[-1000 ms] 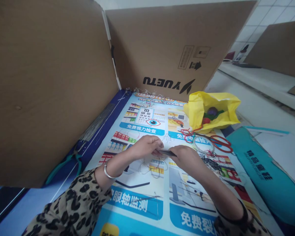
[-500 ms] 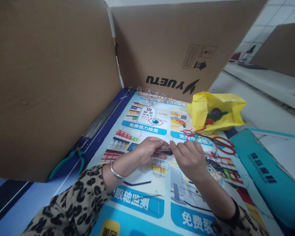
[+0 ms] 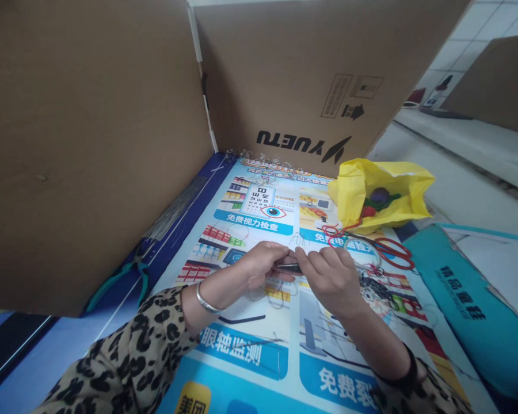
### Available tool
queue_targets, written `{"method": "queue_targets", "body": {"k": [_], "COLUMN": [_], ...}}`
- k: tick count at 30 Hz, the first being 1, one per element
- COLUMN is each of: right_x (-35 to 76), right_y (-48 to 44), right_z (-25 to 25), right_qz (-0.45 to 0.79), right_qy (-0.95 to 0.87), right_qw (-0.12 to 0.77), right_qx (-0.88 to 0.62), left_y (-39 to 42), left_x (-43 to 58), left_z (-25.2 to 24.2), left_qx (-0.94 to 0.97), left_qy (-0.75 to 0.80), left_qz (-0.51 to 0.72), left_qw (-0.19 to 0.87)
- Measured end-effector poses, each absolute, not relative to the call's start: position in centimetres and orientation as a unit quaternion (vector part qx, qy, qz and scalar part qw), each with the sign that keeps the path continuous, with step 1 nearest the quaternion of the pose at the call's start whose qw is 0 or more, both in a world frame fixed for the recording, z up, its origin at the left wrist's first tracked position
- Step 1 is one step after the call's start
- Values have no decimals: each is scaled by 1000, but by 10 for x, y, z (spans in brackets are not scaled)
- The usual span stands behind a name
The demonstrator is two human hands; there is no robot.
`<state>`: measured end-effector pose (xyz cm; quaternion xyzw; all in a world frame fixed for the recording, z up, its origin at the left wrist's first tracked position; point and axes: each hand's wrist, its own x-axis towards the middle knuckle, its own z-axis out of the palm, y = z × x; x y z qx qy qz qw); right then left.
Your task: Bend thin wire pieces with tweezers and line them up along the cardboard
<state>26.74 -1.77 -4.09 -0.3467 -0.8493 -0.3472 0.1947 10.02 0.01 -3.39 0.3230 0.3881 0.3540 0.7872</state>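
My left hand [image 3: 265,265] is closed, its thumb and fingertips meeting those of my right hand above the poster. Between the two hands shows a short dark metal tool [image 3: 288,267], tapered toward the left. My right hand [image 3: 331,279] is wrapped round its other end, so its full shape is hidden. The tool's tip lies over the curled fingers of my left hand; what those fingers pinch is too small to make out. Thin wire pieces [image 3: 300,237] lie on the poster just beyond the fingertips, and a loose loop of wire [image 3: 255,292] shows below my left hand.
Teal-handled pliers [image 3: 123,282] and a bundle of straight wires [image 3: 175,210] lie at left. At right are a yellow bag [image 3: 349,192] with yarn, red-handled scissors [image 3: 395,253] and a teal box [image 3: 451,299]. Cardboard walls [image 3: 285,75] stand behind and left. Bent wires [image 3: 263,164] line the back.
Both hands stay together around the dark tool, with only a slight shift of the fingers and right wrist. The surrounding things have not visibly moved.
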Motion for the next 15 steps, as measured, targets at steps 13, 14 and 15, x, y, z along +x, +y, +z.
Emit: {"method": "queue_targets", "body": {"k": [13,14,15], "right_x": [267,267,267], "right_y": [-16,-16,-16], "right_z": [-42,-42,-42], "right_qz": [-352,-352,-351], "right_qy": [-851,-851,-852], "right_qw": [193,191,190], "right_qx": [-339,-339,-339], "left_y": [1,1,1], "left_x": [101,101,101], "left_z": [-40,-40,-40], "left_qx": [330,331,331], "left_qy": [387,390,394], "left_qz": [344,343,343], "left_qw": [789,788,786]}}
